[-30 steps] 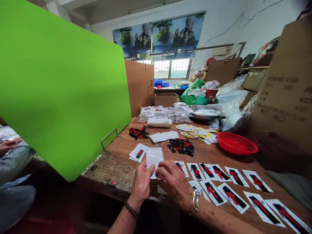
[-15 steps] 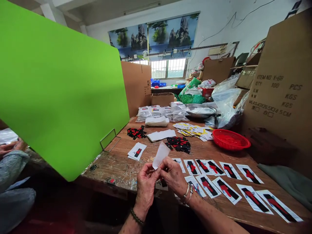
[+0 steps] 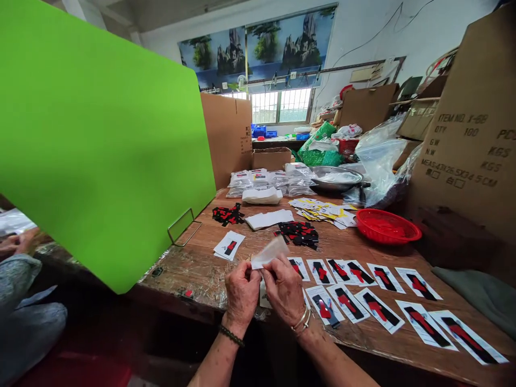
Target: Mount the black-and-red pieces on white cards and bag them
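Both hands meet at the near edge of the wooden table (image 3: 209, 269), pinching one small clear plastic sleeve (image 3: 269, 252) between them. The left hand (image 3: 242, 287) is curled into a loose fist with its thumb and fingers closed on the sleeve's lower left corner; it wears a dark bead bracelet at the wrist. The right hand (image 3: 285, 290), with metal bangles at the wrist, grips the sleeve's lower edge just beside the left. The sleeve juts up and to the right from the fingertips, tilted, clear of the table. Whether its mouth is open I cannot tell, since the film is thin and washed out.

Taking the sleeve as the landmark: just to its right and running far rightward lie two rows of white cards with black-and-red pieces (image 3: 379, 309), laid flat and apart from one another. Just behind it sits a loose heap of black-and-red pieces (image 3: 299, 234); to its left lies a single card (image 3: 229, 245). Farther behind is a stack of white sleeves (image 3: 270, 219), another small heap of pieces (image 3: 228, 214) and a spread of yellow-printed cards (image 3: 322, 210). Well to the right stands a red basket (image 3: 389, 226). To the left rises a large green board (image 3: 100, 140), and beyond it another person's hand (image 3: 14, 244) shows at the picture's edge.
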`<state>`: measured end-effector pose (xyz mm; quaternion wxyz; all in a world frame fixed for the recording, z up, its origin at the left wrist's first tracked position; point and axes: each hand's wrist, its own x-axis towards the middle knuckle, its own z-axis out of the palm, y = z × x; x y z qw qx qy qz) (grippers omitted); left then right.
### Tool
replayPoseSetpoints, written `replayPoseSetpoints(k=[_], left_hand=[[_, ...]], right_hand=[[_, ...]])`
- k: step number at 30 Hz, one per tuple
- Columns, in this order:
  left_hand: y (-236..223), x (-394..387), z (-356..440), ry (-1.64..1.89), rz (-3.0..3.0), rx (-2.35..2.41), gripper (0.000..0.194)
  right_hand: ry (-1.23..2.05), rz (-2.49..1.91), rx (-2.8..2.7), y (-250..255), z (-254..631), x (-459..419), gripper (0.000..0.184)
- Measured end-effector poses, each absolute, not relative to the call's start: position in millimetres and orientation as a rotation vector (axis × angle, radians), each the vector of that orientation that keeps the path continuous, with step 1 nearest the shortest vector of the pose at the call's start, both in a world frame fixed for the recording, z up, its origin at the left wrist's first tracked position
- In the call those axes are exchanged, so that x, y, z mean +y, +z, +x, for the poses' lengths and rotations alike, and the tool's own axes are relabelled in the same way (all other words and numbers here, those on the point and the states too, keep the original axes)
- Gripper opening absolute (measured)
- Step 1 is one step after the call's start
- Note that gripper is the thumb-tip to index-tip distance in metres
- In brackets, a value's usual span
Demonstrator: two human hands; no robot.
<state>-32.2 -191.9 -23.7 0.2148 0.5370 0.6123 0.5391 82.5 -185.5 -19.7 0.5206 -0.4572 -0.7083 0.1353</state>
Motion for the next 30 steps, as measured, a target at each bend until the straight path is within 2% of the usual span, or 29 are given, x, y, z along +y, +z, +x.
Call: replayPoseSetpoints(k=[5, 8, 10, 12, 15, 18, 23, 26, 30], left_hand=[[-19.2, -189.8, -26.2, 1.556, 1.448, 1.746, 0.007], [-8.6, -199.8, -18.0, 1.601, 1.403, 1.599, 0.005], [-2.9, -208.5, -12.6, 1.626, 1.289, 1.416, 0.005], [-1.1, -215.5, -9.0, 1.659, 1.025, 1.201, 0.017], [-5.2, -217.6, -8.3, 1.591, 0.586, 0.865, 0.035], [-9.1, -210.6, -12.7, 1.481, 0.412, 0.662, 0.039], [-4.6, -199.7, -25.1, 1.602, 0.318, 0.642, 0.031], [-5.0, -199.4, -30.0, 1.519, 0.288, 0.647, 0.035], [-10.2, -203.4, -29.9, 1.528, 0.216, 0.681, 0.033]], right_hand=[[0.143, -1.071, -1.708, -19.2, 79.3, -187.6, 0.016], [0.178, -1.020, -1.671, -12.7, 85.8, -176.3, 0.018], [0.340, -1.006, -1.591, -7.1, 91.9, -167.3, 0.016], [0.623, -1.017, -1.407, -2.3, 96.0, -161.3, 0.014], [1.122, -0.920, -1.081, -0.5, 93.3, -163.6, 0.029], [1.482, -0.805, -0.961, -7.2, 82.4, -176.9, 0.042], [1.630, -0.904, -1.003, -21.4, 73.5, -197.2, 0.046], [1.701, -0.870, -1.040, -22.1, 75.9, -202.6, 0.048], [1.739, -0.916, -1.148, -20.4, 76.9, -205.7, 0.043]])
